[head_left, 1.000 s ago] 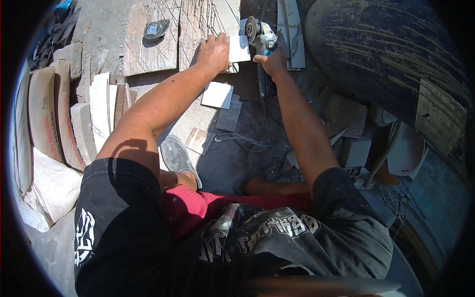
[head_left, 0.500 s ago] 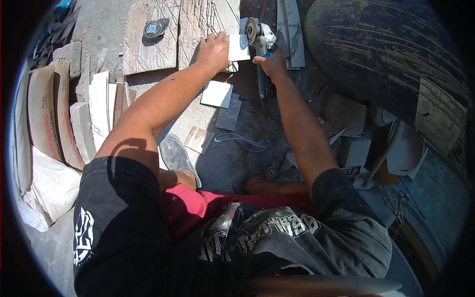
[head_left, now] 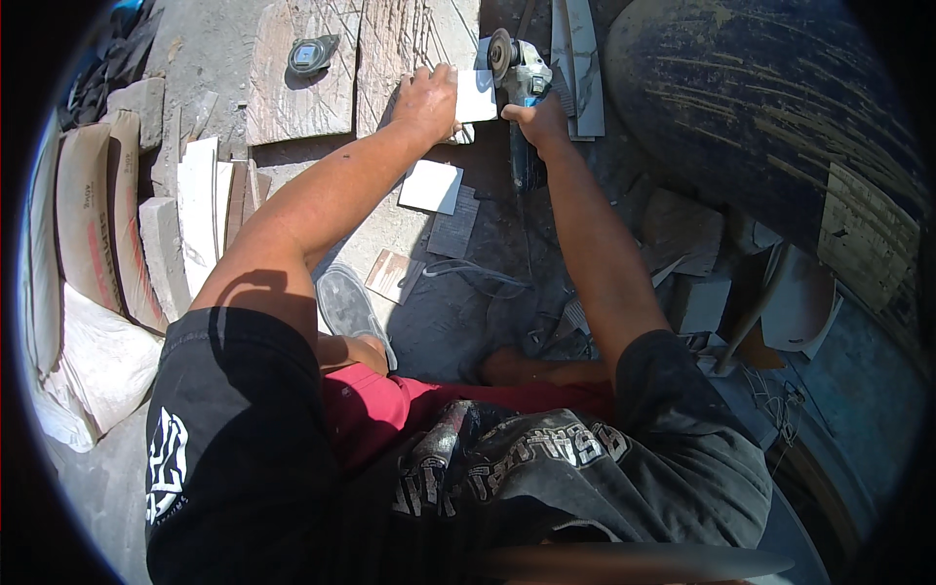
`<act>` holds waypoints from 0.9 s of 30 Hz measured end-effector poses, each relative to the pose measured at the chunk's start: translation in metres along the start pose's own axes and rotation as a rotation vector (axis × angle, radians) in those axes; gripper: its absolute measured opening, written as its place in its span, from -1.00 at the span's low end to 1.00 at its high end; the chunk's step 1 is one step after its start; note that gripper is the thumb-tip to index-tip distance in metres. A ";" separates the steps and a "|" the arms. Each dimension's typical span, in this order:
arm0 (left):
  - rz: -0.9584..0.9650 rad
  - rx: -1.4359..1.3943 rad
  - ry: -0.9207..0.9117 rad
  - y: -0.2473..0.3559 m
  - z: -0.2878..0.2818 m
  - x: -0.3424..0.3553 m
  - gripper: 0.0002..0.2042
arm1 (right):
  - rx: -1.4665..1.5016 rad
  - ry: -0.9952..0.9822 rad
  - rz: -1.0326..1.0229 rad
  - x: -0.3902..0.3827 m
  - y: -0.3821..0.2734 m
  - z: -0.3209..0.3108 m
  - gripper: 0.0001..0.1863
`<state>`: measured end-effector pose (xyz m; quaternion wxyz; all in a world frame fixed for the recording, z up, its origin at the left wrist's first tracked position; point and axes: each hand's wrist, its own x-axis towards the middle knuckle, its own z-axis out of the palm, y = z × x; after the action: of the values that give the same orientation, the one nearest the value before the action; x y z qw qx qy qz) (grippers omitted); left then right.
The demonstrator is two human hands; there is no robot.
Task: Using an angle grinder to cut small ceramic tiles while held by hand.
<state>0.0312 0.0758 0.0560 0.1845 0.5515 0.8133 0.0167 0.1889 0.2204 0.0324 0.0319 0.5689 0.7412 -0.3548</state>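
My left hand (head_left: 427,97) presses flat on a small white tile (head_left: 477,95) that lies on a scored grey slab (head_left: 395,49) at the top of the head view. My right hand (head_left: 535,121) grips an angle grinder (head_left: 520,73). Its round disc (head_left: 501,54) stands at the tile's right edge. A dark cord (head_left: 526,244) runs from the grinder down along my right forearm. I am crouching, with a grey shoe (head_left: 348,304) on the ground under my left arm.
Two loose tile pieces, white (head_left: 430,186) and pale pink (head_left: 394,274), lie below the slab. A round grey disc-shaped object (head_left: 311,55) rests on a second slab. Cement sacks (head_left: 83,224) and stacked tile strips (head_left: 200,210) stand left. A large dark drum (head_left: 770,107) fills the right.
Nothing notable: both hands stay at the tile and grinder, with only a slight shift of the view.
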 end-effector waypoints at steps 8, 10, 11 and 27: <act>0.009 0.015 0.032 -0.005 0.007 0.000 -0.17 | -0.009 0.009 0.001 -0.005 -0.020 -0.003 -0.16; 0.010 0.006 0.030 -0.003 0.007 0.000 -0.17 | -0.010 0.005 0.007 -0.003 -0.020 -0.004 -0.16; 0.011 0.005 0.030 -0.002 0.006 0.001 -0.17 | -0.011 0.003 0.013 0.000 -0.018 -0.004 -0.16; 0.009 -0.017 0.065 -0.003 0.011 0.002 -0.17 | 0.015 0.008 -0.055 0.020 -0.005 0.006 -0.02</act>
<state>0.0317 0.0741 0.0447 0.1626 0.5526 0.8163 0.0424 0.1752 0.2322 0.0214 0.0151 0.5499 0.7541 -0.3588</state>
